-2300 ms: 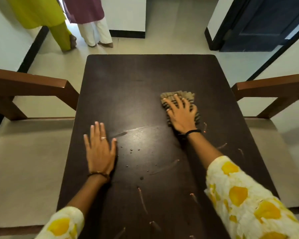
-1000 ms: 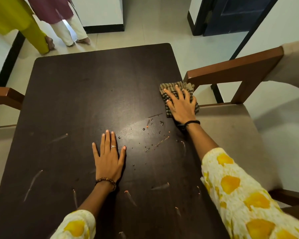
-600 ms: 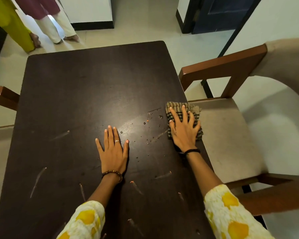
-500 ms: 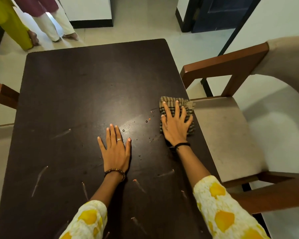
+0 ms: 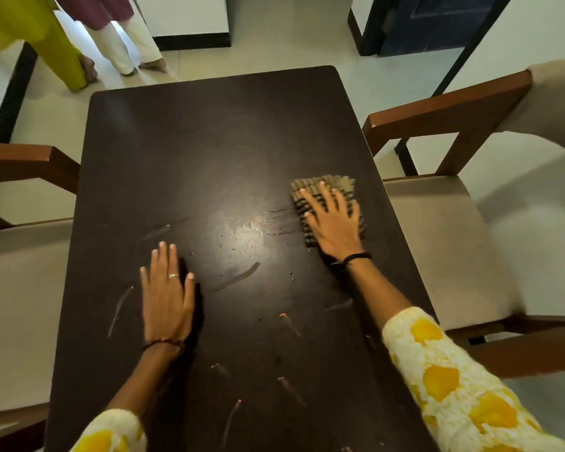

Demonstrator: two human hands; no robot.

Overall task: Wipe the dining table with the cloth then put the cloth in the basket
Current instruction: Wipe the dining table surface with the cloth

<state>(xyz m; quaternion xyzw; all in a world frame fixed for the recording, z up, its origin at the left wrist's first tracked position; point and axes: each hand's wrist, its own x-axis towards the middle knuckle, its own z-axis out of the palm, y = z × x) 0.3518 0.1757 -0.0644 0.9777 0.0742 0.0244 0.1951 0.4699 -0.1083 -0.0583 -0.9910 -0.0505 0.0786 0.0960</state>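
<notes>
A dark brown dining table (image 5: 209,151) fills the middle of the head view, with smears and small crumbs on its near half. A folded checked cloth (image 5: 327,189) lies flat near the table's right edge. My right hand (image 5: 331,223) presses down on it with fingers spread. Flat on the table to the left, palm down, rests my left hand (image 5: 168,300), holding nothing. A wet streak (image 5: 274,220) runs left from the cloth. No basket is in view.
Wooden armchairs with beige seats stand on both sides: one at the right (image 5: 454,243), one at the left (image 5: 20,288). Two people's legs (image 5: 118,44) are on the floor beyond the far left corner. A dark door (image 5: 431,21) is at the back right.
My right hand has slid the cloth from the table's right edge a little inward, leaving a wet streak. The left hand stays flat in place. The view has shifted left.
</notes>
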